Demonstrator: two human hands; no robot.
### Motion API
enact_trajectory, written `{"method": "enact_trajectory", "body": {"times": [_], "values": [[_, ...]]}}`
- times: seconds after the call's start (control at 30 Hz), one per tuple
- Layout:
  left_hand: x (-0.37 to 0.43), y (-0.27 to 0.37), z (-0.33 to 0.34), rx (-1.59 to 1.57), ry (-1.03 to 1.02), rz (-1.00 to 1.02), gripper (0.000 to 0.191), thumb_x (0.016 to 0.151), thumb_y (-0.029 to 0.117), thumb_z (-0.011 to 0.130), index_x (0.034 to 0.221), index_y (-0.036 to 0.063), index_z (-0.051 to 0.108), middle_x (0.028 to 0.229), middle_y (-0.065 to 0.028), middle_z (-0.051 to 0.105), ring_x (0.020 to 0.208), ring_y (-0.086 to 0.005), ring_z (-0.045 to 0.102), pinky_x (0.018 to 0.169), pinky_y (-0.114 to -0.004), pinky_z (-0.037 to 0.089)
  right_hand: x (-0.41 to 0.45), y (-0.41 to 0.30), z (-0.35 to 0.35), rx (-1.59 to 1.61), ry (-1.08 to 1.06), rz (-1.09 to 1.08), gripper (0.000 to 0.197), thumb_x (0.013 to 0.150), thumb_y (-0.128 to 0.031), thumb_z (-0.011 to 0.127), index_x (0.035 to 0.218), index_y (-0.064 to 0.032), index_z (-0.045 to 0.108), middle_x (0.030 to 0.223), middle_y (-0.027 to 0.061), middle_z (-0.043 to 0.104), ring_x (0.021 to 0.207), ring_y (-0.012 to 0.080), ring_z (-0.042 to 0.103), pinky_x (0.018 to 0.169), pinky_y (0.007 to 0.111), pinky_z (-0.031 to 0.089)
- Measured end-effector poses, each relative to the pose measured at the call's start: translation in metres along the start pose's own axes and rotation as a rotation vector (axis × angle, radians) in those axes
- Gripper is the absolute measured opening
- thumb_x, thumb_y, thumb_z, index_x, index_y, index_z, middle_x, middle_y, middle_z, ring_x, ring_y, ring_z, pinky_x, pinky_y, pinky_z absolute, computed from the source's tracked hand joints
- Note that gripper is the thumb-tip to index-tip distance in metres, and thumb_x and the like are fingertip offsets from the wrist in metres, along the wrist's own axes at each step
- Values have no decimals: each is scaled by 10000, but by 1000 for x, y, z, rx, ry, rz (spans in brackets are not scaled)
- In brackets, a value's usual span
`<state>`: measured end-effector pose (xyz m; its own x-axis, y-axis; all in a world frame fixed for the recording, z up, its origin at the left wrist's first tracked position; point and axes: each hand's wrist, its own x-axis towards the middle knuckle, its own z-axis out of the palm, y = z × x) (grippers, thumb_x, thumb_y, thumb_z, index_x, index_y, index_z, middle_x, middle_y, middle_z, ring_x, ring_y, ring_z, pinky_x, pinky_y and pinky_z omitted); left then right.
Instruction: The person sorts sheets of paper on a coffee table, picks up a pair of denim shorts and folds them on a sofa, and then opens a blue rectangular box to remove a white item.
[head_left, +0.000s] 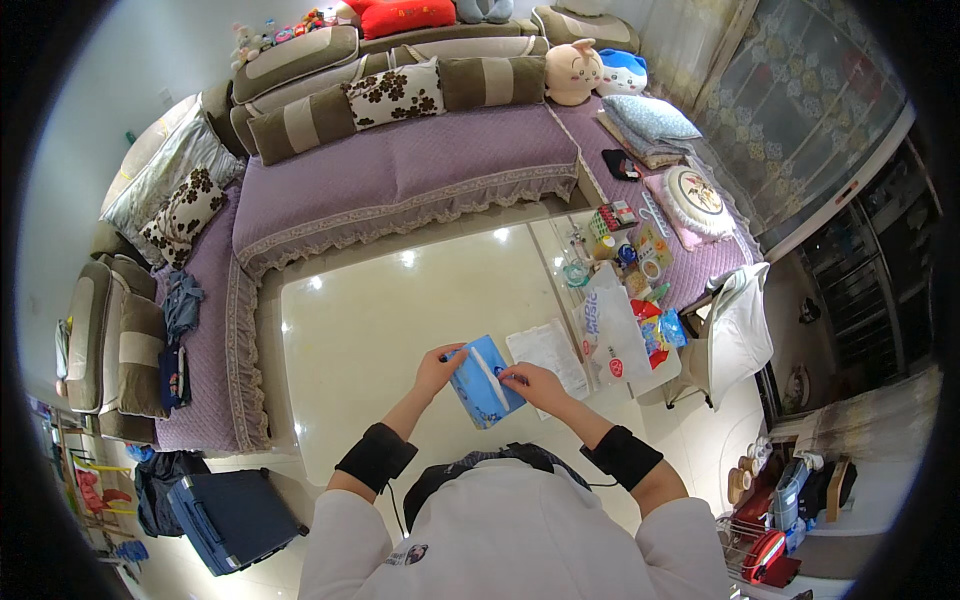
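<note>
A blue patterned tissue pack (480, 397) with a white strip along its middle is held over the glossy cream table (360, 330). My left hand (439, 369) grips its upper left edge, thumb on top. My right hand (531, 386) is at its right side, with the fingertips pinched close to the white strip; whether they hold anything is too small to tell. Papers (551, 356) lie on the table just right of the pack. A large white plastic bag (611, 330) with printing rests beyond them.
Jars, snack packets (652, 326) and a tissue-like box (616, 216) crowd the table's right end. A purple-covered sofa (405, 165) wraps round the far and left sides. A white-draped chair (735, 337) stands at right, a dark blue suitcase (240, 517) at lower left.
</note>
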<state>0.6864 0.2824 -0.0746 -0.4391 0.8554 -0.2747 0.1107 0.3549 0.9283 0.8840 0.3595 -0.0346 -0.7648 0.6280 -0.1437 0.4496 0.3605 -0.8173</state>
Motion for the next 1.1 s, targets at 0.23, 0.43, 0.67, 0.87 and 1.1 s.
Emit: {"method": "enact_trajectory", "body": {"times": [0.23,0.43,0.67,0.87,1.1], "values": [[7,-4,1,-30,-34,-76,298,723,282,566,924,64,589,672,-50,562,575,-101,505,510,-228,410,14,-2,0,-285,-114,-111,184,729,-211,528,892,-126,550,803,39,546,692,173,537,603,279,420],[7,-2,3,-45,-53,-95,280,724,262,569,919,63,591,646,-44,552,570,-97,501,511,-226,406,17,7,6,-224,-228,-50,141,726,-187,516,820,-84,532,796,54,549,669,158,531,569,268,410],[11,-3,0,9,-41,24,270,739,221,565,927,27,581,711,-43,562,604,-87,491,530,-212,406,24,28,11,347,-285,70,119,738,-166,518,765,-50,510,683,-20,472,613,65,409,546,206,346],[7,6,1,14,18,51,282,721,245,570,928,53,585,707,-64,578,593,-101,506,549,-229,415,21,23,9,454,-145,86,180,730,-215,540,772,-40,539,666,4,507,618,84,454,544,212,360],[-7,29,9,201,110,163,301,705,313,569,947,134,583,834,-77,589,709,-167,553,639,-264,431,29,6,-4,324,-199,489,375,734,-399,530,753,-27,578,617,-10,488,500,59,397,437,185,294]]}}
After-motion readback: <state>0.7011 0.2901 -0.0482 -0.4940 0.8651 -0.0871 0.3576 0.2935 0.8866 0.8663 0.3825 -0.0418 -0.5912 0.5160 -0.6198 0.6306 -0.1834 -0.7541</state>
